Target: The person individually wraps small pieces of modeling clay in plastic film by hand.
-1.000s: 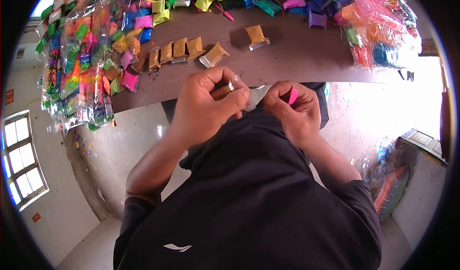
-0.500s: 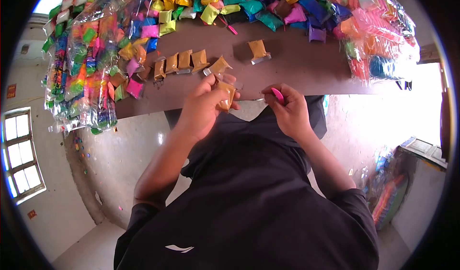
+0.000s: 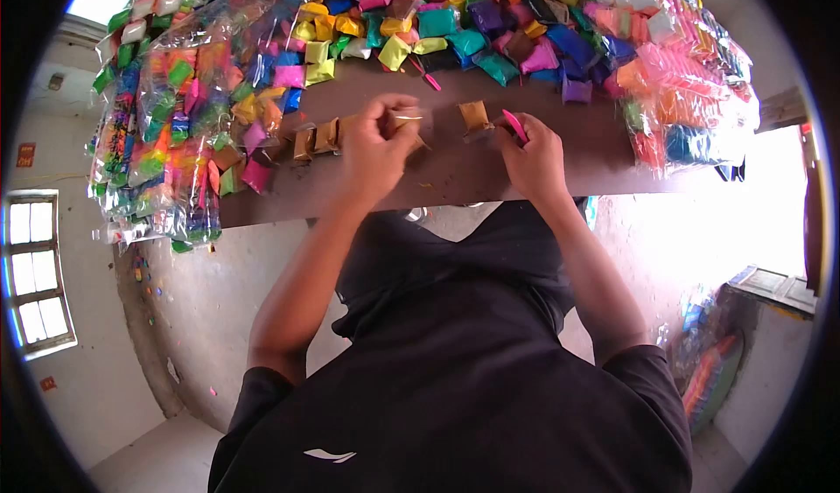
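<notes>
My left hand is over the row of brown packets, blurred by motion. Its fingers curl around a brown packet, of which only a pale edge and a little tan show. Below the fingers, part of another brown packet peeks out. At the row's left end, more small wrapped packets stand side by side; my hand hides the others. My right hand is closed on a slim pink plastic tool, tip upward. Its fingertips are beside a separate brown packet, whose clear wrapper end lies close to them.
Colourful small packets are heaped along the back of the brown table. Clear bags of bright packets cover the left end, and pink and orange bags the right. Another pink tool lies at the heap's edge.
My left hand has moved up and forward from the table's near edge to the packet row. My right hand has also moved forward, beside the separate packet, keeping the pink tool. The view has shifted slightly.
</notes>
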The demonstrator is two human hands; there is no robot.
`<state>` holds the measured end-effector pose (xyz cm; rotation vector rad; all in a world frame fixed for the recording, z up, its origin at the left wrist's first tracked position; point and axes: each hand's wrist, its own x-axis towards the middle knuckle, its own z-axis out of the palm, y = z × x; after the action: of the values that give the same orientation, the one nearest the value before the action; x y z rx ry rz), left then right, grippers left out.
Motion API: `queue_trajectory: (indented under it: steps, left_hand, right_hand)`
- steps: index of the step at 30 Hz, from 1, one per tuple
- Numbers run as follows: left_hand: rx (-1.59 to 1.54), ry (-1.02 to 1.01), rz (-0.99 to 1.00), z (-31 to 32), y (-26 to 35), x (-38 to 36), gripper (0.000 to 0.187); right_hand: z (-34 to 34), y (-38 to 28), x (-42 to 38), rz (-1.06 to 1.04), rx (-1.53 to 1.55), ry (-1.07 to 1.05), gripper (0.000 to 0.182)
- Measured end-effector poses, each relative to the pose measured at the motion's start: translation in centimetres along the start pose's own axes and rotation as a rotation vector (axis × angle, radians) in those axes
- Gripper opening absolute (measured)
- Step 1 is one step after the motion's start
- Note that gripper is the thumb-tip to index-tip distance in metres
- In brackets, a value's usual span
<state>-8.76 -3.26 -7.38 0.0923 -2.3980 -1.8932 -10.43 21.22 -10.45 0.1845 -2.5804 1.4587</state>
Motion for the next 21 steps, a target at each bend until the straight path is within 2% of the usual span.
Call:
queue_trajectory:
  steps: [2, 3, 4, 5, 6, 7, 9, 13, 17, 19, 21]
  left_hand:
    - [0.045, -0.049, 0.27, 1.8, 0.6, 0.4, 0.02]
    - [0.045, -0.044, 0.276, 2.0, 0.3, 0.5, 0.02]
    - [0.191, -0.144, 0.509, 2.2, -0.7, 0.5, 0.023]
    - [0.338, -0.245, 0.741, 2.4, -1.7, 0.6, 0.025]
    - [0.395, -0.345, 0.707, 1.9, -2.6, 0.3, 0.026]
    - [0.393, -0.348, 0.71, 1.3, -3.0, -0.3, 0.026]
    - [0.625, -0.338, 0.767, -0.1, -3.5, -1.1, 0.024]
    - [0.728, -0.281, 0.807, -2.2, -3.3, -1.6, 0.034]
    - [0.749, -0.232, 0.688, -3.7, -2.7, -2.5, 0.043]
    - [0.829, -0.209, 0.622, -4.2, -2.0, -3.3, 0.049]
    - [0.866, -0.221, 0.624, -4.2, -2.0, -3.1, 0.048]
  right_hand:
    - [0.4, -0.6, 0.7, -0.023, 0.015, 0.021, 0.018]
    - [0.4, -1.0, 0.7, 0.069, 0.022, -0.006, 0.018]
    - [0.4, -1.3, 0.5, 0.164, 0.029, -0.034, 0.018]
    - [0.4, -1.1, 0.2, 0.16, 0.027, -0.032, 0.018]
    - [0.6, -0.6, -0.4, 0.096, 0.023, 0.01, 0.018]
    - [0.5, -0.3, -0.9, 0.034, 0.019, 0.053, 0.018]
    - [-0.1, -0.4, -1.7, 0.049, 0.002, 0.046, 0.017]
    - [0.1, -0.3, -3.8, 0.087, 0.061, -0.053, 0.016]
    - [0.6, -0.1, -5.1, 0.015, 0.021, -0.082, 0.021]
    - [0.8, 0.2, -5.4, -0.296, -0.166, -0.042, 0.026]
    - [1.0, -0.5, -5.8, -0.29, -0.135, -0.08, 0.027]
